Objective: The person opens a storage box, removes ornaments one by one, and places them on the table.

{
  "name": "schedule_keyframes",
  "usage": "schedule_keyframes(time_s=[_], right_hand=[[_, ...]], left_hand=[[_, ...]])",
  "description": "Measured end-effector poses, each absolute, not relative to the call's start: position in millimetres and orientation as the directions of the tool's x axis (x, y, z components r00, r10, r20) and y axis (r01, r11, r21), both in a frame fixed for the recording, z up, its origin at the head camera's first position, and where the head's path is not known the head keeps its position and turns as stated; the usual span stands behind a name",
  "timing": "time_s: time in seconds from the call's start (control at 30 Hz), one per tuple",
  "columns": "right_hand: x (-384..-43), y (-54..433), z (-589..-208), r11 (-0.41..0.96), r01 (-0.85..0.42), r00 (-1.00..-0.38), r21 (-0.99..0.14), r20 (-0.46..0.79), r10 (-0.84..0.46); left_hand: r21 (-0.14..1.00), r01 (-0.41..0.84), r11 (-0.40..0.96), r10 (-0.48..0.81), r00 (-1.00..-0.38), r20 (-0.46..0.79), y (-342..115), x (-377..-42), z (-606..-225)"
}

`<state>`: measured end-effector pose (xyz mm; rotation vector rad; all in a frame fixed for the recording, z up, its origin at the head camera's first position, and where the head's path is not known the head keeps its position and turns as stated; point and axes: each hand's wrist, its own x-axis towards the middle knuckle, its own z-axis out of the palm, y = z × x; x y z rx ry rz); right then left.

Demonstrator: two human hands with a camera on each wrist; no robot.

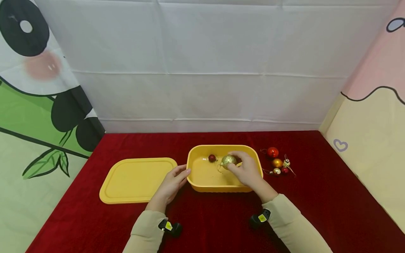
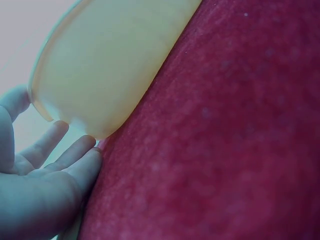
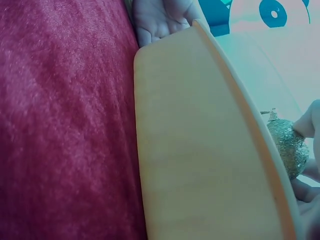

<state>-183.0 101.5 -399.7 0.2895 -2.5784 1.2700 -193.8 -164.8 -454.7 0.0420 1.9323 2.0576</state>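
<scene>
In the head view, my right hand (image 1: 248,170) pinches a gold glitter Christmas bauble (image 1: 228,161) over the yellow plastic box (image 1: 202,186). Thumb and fingers meet the bauble (image 3: 291,150) just past the box's rim in the right wrist view. A small dark red bauble (image 1: 212,158) lies inside the box. My left hand (image 1: 172,184) rests against the box's left end. Its fairly straight fingertips touch the outer wall (image 2: 110,65) and the thumb is at the rim, as the left wrist view shows.
A yellow lid (image 1: 136,181) lies flat left of the box. Right of the box sit a red bauble (image 1: 272,152), an orange-gold bauble (image 1: 277,163) and several smaller ornaments (image 1: 285,170). Red cloth (image 1: 215,225) covers the table; a white sheet (image 1: 212,95) hangs behind it.
</scene>
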Motion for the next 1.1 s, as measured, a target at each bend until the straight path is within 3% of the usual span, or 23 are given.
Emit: schedule_keyframes(time_s=[0.1, 0.33, 0.67, 1.1], right_hand=[[-183, 105, -400, 0.554, -0.261, -0.957, -0.790, 0.288, -0.041], [-180, 118, -395, 0.302, -0.166, -0.986, -0.939, 0.162, -0.039], [-177, 141, -392, 0.027, -0.137, -0.982, -0.990, 0.132, -0.133], [-168, 170, -390, -0.009, -0.126, -0.987, -0.992, 0.126, -0.095]], left_hand=[[0.976, -0.212, -0.044, 0.242, -0.950, -0.195, -164, -194, -454], [0.978, -0.203, -0.048, 0.231, -0.955, -0.187, -163, -194, -455], [0.980, -0.197, -0.033, 0.249, -0.951, -0.183, -164, -195, -456], [0.978, -0.207, -0.038, 0.250, -0.949, -0.191, -164, -195, -455]])
